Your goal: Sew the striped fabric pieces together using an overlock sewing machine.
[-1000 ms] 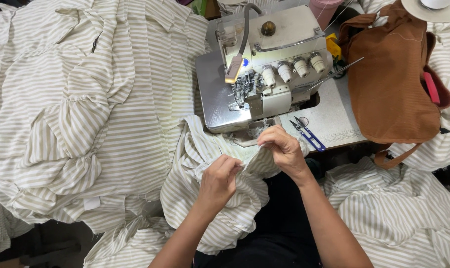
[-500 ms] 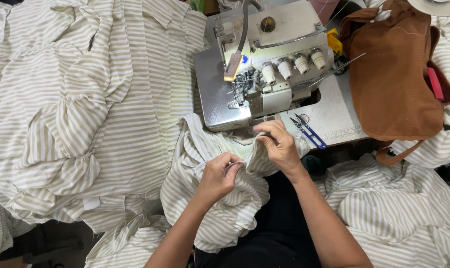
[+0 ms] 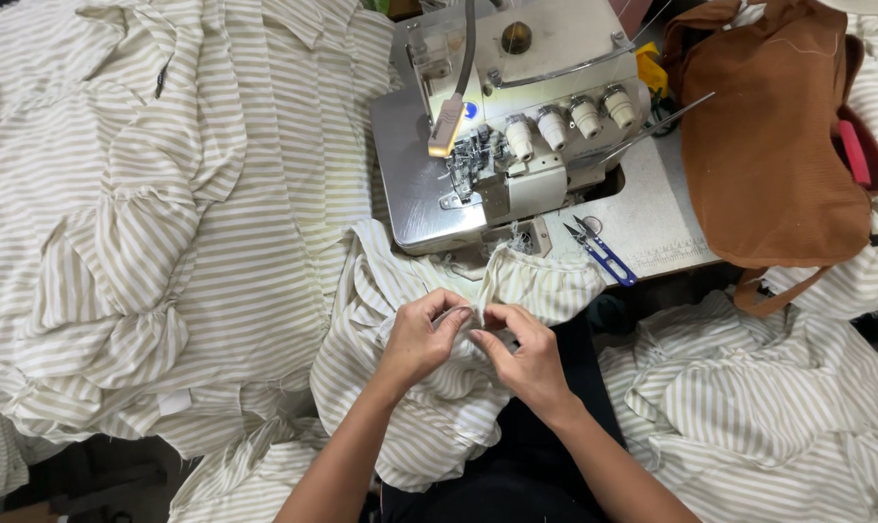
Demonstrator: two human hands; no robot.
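Lowering from the serger (image 3: 512,126), both hands now pinch striped fabric (image 3: 429,387).

The sewing machine (image 3: 516,126) blocked the way ahead of the 2 hands, with blue snips (image 3: 602,254) lying on the bare table strip (image 3: 652,208) to its right. A brown bag (image 3: 778,145) closed off the far right; piled striped fabric (image 3: 139,223) filled the left.
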